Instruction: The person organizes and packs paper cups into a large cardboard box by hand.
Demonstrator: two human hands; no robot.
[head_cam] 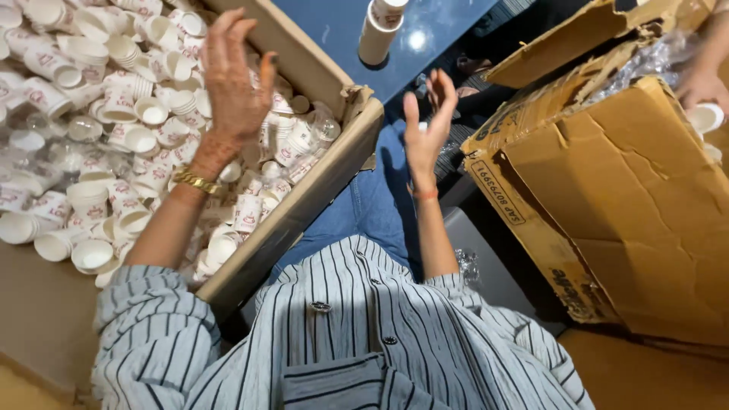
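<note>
Your left hand (231, 80) was raised above the big shallow cardboard box (304, 201) on your left, its fingers (228, 34) spread and slightly curled with nothing between them, the palm turned away from the camera. It hovered over the heap of small white paper cups (114, 121), apart from them rather than touching, which reads as a hand placed to go down into the pile. The cups lay loose and every which way, some upright, some on their sides, some nested in short stacks, with bits of clear plastic wrap among them on the left; the box's low wall kept them from spilling toward your lap. A gold bracelet (195, 181) sat on that wrist. Your right hand (425, 125) was also up and empty, fingers open and pointing upward, held over your blue-jeaned knee in the gap between the two boxes, touching nothing. A thin red band circled that wrist. Ahead of it, a nested stack of cups (377, 30) lay tilted on the dark blue worktop (334, 30), well apart from the loose heap. To your right stood a torn brown carton (623, 212) with its flaps open and clear plastic showing inside. At its upper edge another person's hand (702, 87) was next to a single white cup (706, 116); I cannot tell whether it gripped it.
</note>
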